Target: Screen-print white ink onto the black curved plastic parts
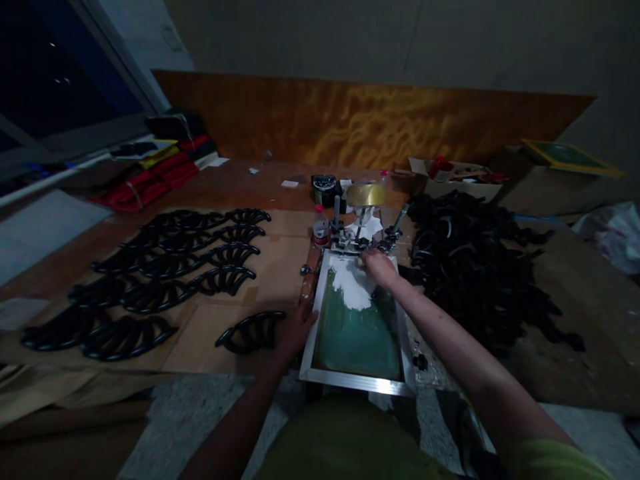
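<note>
A silk-screen frame (360, 381) with a metal rim and green mesh lies in front of me, its far end at a metal clamp stand (357, 240). White paste (355, 287) is spread over the far half of the mesh. My right hand (379, 267) is closed at the far end of the screen, beside the paste; what its fingers hold is hidden. At the left rim, my left hand (300, 325) grips the frame's edge, dim and partly in shadow. A black ribbed, curved piece (253, 331) lies just left of that hand.
Rows of black curved pieces (170, 257) cover cardboard on the left. A heap of black pieces (465, 267) sits right of the screen. A red-capped bottle (321, 228) stands near the clamp, with a black container (324, 190) behind. An open carton (463, 180) is at back right.
</note>
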{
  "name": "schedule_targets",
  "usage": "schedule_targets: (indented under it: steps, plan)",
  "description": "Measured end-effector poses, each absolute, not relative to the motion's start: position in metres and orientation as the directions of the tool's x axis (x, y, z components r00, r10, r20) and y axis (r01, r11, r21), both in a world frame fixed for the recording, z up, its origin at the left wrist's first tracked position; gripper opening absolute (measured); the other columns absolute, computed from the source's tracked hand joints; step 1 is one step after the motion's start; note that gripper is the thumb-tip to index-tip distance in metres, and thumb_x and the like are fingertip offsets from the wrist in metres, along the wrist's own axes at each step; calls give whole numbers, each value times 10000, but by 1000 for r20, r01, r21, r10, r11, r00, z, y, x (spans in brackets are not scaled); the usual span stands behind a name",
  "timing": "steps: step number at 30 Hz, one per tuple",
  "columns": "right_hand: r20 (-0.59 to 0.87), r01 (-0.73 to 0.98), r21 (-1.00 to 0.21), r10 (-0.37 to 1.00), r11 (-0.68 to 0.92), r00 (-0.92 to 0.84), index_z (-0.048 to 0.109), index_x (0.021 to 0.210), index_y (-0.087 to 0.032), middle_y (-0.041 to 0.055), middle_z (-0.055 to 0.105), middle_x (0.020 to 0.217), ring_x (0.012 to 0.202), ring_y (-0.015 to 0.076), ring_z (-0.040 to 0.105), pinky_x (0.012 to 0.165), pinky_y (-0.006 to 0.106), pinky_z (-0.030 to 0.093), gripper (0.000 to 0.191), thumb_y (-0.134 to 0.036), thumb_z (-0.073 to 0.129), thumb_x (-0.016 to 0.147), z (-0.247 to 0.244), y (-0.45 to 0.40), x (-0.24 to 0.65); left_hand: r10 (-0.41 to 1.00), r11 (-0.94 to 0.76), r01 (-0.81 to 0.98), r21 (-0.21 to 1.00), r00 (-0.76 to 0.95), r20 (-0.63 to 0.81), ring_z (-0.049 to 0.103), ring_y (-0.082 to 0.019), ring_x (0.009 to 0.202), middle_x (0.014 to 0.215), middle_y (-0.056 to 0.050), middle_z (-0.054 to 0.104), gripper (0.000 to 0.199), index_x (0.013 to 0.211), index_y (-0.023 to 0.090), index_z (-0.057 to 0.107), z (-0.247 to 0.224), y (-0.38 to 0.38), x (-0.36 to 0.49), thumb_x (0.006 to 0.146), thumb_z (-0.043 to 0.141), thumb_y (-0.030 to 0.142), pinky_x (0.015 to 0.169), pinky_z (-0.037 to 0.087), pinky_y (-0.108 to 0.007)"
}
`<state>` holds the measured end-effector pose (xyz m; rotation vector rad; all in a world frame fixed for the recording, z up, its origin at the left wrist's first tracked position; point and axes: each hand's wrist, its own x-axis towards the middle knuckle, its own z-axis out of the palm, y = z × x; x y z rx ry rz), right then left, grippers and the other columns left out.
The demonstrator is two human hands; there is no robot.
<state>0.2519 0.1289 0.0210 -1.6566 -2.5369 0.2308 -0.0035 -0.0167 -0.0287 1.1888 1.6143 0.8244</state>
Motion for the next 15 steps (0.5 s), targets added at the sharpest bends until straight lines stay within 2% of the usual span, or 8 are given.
schedule_targets:
  steps: [2,5,8,10,12,15]
  plan:
    - [-44,890,-160,898,426,-437,660,959,-119,143,679,984,978,232,576,863,300,445,154,-109,522,893,17,113,250,946,323,300,898,-80,-314,602,-298,1233,1316,-117,661,642,1355,177,545,-33,-16,-5,804,599,502,1034,480,-443]
    - [-44,801,-144,805,581,-592,652,949,-117,138,672,970,970,233,560,863,309,431,183,-92,479,896,13,79,258,937,347,261,901,-66,-342,611,-289,1223,1273,-120,684,683,1376,169,517,-40,-16,-7,808,584,541,1006,501,-428]
    - [-57,676,-179,678,715,-732,641,973,-130,123,662,991,987,238,544,809,305,427,199,-70,525,824,18,56,270,939,342,274,899,-66,-338,621,-289,1208,1313,-136,658,719,1369,143,516,-44,-16,-7,798,583,576,1009,500,-429]
    - [-80,636,-220,636,740,-767,634,962,-152,100,658,979,977,229,544,771,293,418,226,-59,565,769,23,55,275,938,346,292,892,-69,-341,626,-289,1198,1317,-136,655,720,1348,147,532,-42,-16,-7,790,580,599,1010,500,-431]
    - [-58,664,-241,673,708,-738,627,945,-170,84,650,969,960,221,542,759,287,410,209,-68,576,769,25,59,275,934,355,297,886,-65,-352,628,-288,1198,1295,-126,671,705,1331,162,541,-36,-16,-6,790,574,613,999,507,-429]
    - [51,745,-219,770,630,-636,623,947,-165,103,632,985,956,228,522,791,302,404,173,-77,519,840,16,58,269,939,341,296,892,-60,-338,627,-287,1199,1280,-125,681,689,1317,158,544,-25,-17,-5,796,576,607,995,512,-427]
